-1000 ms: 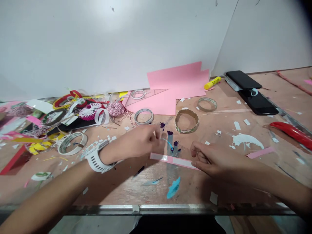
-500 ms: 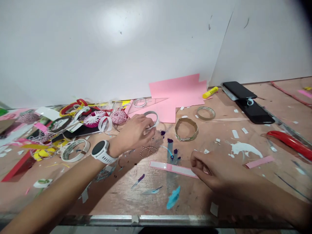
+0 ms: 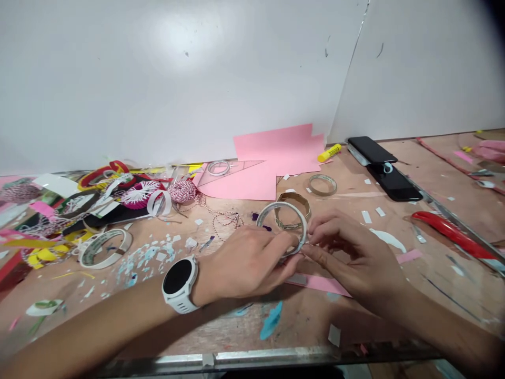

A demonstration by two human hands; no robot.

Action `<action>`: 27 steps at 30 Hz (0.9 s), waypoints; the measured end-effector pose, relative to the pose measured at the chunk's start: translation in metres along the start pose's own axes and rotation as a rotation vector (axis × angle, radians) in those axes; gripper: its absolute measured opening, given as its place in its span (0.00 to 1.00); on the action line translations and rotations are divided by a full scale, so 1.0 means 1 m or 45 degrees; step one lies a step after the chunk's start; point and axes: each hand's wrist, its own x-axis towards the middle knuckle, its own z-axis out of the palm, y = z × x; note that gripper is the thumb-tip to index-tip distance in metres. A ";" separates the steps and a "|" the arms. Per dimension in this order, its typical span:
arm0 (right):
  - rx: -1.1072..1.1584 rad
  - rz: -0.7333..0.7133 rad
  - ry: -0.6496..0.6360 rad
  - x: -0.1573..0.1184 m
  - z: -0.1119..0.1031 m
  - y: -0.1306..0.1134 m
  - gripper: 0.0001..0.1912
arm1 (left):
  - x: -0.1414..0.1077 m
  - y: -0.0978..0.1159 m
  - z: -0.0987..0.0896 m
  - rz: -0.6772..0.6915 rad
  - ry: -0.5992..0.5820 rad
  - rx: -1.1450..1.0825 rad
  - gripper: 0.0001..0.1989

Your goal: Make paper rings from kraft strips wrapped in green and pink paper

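Observation:
My left hand [image 3: 252,258], with a white watch on the wrist, is closed on a whitish tape ring [image 3: 262,210] held upright above the table. Close at its right side is my right hand [image 3: 351,252], its thumb and fingers drawn together at the ring's edge; whether they pinch the ring or a tape end is too small to tell. Below both hands lies a pink strip [image 3: 323,284] with a pale band on it, partly covered by them. Just behind the held ring rests a brown ring [image 3: 302,202].
Pink paper [image 3: 252,181] with a set square lies at the back, beside a yellow glue stick [image 3: 329,153]. Two phones [image 3: 394,181] and a red cutter [image 3: 450,229] are on the right. Yarn [image 3: 183,191], rings and scraps crowd the left.
My left hand has moved right and nearer with the whitish ring, which now stands beside my right hand. My right hand has lifted off the pink strip to the ring. The view has shifted slightly right.

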 end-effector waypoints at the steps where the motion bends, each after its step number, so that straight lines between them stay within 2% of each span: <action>1: -0.014 -0.013 0.006 0.000 -0.001 0.000 0.05 | 0.001 -0.001 0.001 -0.008 0.001 -0.013 0.10; 7: -0.172 0.180 0.107 -0.013 -0.001 -0.006 0.05 | 0.005 -0.004 0.002 -0.037 0.046 -0.038 0.17; 9: -0.212 0.222 0.196 -0.023 -0.001 -0.010 0.06 | 0.007 -0.002 0.000 -0.008 0.048 0.016 0.21; 11: -0.180 0.295 0.318 -0.033 -0.002 -0.015 0.05 | 0.008 -0.001 -0.002 0.010 0.036 0.108 0.20; 15: -0.078 0.513 0.442 -0.052 -0.011 -0.019 0.15 | 0.010 0.001 -0.003 0.013 -0.018 0.201 0.17; 20: -0.060 0.607 0.322 -0.064 -0.027 -0.011 0.14 | 0.014 0.007 0.004 0.046 0.010 0.189 0.13; 24: -0.205 0.429 0.167 -0.060 -0.032 0.000 0.15 | 0.020 0.013 0.004 0.248 0.094 0.278 0.09; 27: -0.232 0.366 0.142 -0.051 -0.030 0.005 0.07 | 0.022 0.017 0.003 0.245 0.073 0.364 0.09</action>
